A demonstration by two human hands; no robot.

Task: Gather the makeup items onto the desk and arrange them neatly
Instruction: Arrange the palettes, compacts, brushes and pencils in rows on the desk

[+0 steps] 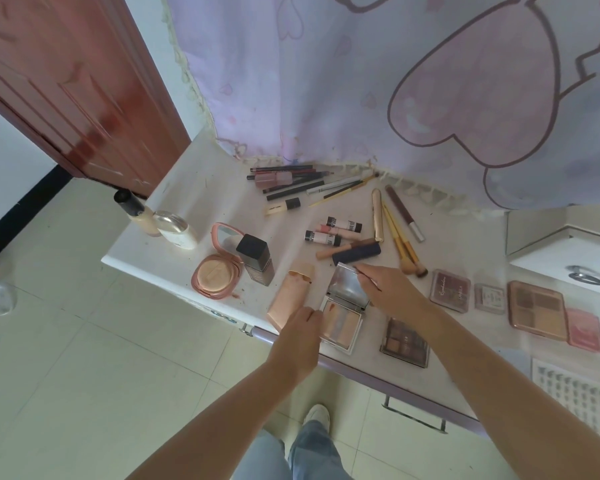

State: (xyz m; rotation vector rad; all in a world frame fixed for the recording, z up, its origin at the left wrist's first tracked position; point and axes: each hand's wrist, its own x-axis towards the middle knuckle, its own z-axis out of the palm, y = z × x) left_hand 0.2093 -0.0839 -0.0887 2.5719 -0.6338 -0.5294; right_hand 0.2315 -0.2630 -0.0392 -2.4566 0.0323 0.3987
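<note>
Hands steady an open mirrored compact (pixel 343 308) on the desk (pixel 194 199): left hand (pixel 300 336) pinching its base, right hand (pixel 388 289) gripping the lid, apparently to close it.

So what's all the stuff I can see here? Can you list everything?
Desk: one, white, centre.
Curtain: one, lilac with hearts, behind desk.
Door: one, red-brown, back left.
Bottles: two, beige and cream, desk's left end.
Round compact: one, pink, open, left front.
Dark bottle: one, black cap, beside the compact.
Tube: one, peach, front edge.
Pencils: several, dark, back by curtain.
Brushes: a few, gold handles, centre right.
Palettes: several, pink and brown, right side.
Silver palette: one, open, front centre.
Left hand: at silver palette's front edge.
Right hand: on its lid.
</note>
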